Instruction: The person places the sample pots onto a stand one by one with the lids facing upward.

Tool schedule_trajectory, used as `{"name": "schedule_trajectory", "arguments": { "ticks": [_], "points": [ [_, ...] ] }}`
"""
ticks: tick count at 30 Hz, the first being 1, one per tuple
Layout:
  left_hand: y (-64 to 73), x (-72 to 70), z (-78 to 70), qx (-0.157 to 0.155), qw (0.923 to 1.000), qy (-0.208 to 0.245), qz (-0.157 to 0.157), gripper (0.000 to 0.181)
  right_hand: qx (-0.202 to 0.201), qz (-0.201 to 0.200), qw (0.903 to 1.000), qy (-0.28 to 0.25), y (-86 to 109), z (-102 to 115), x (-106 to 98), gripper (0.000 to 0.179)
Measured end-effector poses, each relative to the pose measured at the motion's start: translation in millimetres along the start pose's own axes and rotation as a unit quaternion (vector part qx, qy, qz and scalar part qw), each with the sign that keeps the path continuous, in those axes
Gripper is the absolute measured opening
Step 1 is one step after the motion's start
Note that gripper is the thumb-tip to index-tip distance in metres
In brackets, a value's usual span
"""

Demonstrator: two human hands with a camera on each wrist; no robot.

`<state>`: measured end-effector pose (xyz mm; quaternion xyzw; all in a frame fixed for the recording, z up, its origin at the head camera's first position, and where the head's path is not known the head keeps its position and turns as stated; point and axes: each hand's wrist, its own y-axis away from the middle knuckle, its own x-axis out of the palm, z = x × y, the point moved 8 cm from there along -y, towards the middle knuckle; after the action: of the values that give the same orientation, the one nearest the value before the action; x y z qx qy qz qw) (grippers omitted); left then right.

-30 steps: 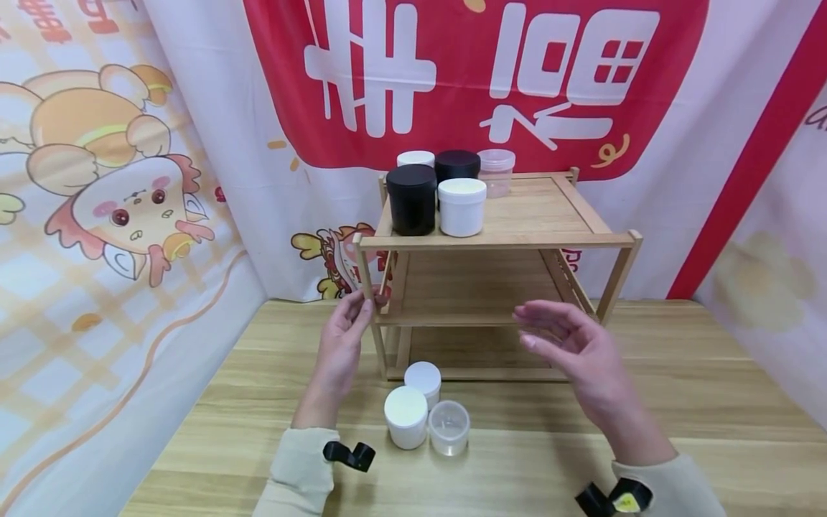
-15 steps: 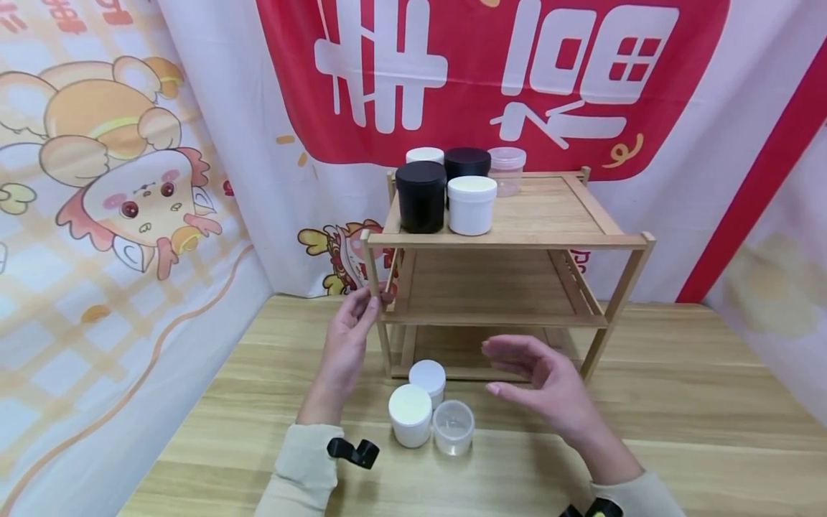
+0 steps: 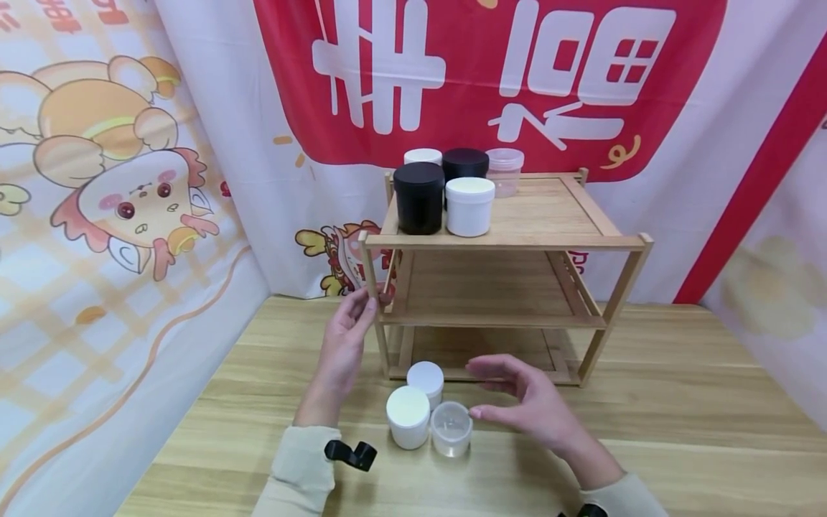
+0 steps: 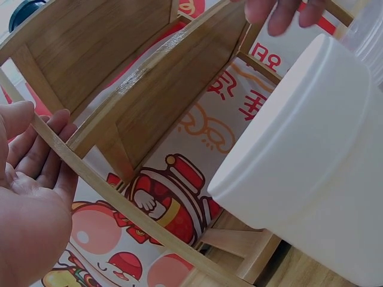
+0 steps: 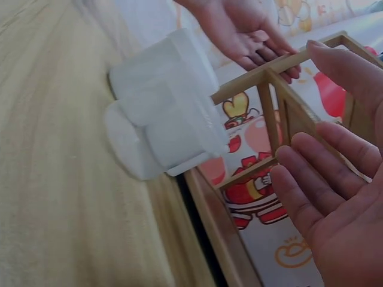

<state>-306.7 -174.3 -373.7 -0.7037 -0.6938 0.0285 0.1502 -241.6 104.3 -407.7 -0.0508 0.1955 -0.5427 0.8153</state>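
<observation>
My left hand (image 3: 345, 334) grips the front left post of a three-tier wooden rack (image 3: 504, 243), thumb on one side and fingers behind. My right hand (image 3: 526, 402) holds nothing; its fingers are spread and slightly bent, thumb tip right at the rim of a clear plastic jar (image 3: 451, 431). Beside that jar, in front of the rack, stand a white lidded jar (image 3: 408, 420) and another white jar (image 3: 425, 380) just behind it. In the left wrist view, a white jar (image 4: 299, 155) looms large on the right. The jars overlap in the right wrist view.
On the rack's top shelf stand a large black jar (image 3: 418, 201), a white jar (image 3: 469, 208), another black jar (image 3: 465, 162), a white one (image 3: 423, 156) and a clear pinkish one (image 3: 505, 169). Printed cloth (image 3: 213, 108) hangs behind the wooden table (image 3: 245, 402).
My right hand has moved left and down from in front of the rack's right side to the clear jar. My left hand has stayed on the post.
</observation>
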Motion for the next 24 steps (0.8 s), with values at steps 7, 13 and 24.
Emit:
{"name": "schedule_trajectory", "arguments": {
  "ticks": [7, 13, 24],
  "points": [
    [0.0, 0.0, -0.5, 0.002, 1.0, 0.001, 0.0, 0.042, 0.03, 0.032, 0.999, 0.004, 2.1, -10, 12, 0.075],
    [-0.1, -0.2, -0.2, 0.001, 1.0, 0.002, 0.002, 0.046, 0.039, 0.061, 0.9974, 0.0, 3.3, -18, 22, 0.077],
    [0.1, -0.8, 0.4, -0.001, 1.0, -0.003, 0.001, 0.042, 0.052, 0.088, 0.9947, -0.013, 4.8, -29, 32, 0.08]
  ]
}}
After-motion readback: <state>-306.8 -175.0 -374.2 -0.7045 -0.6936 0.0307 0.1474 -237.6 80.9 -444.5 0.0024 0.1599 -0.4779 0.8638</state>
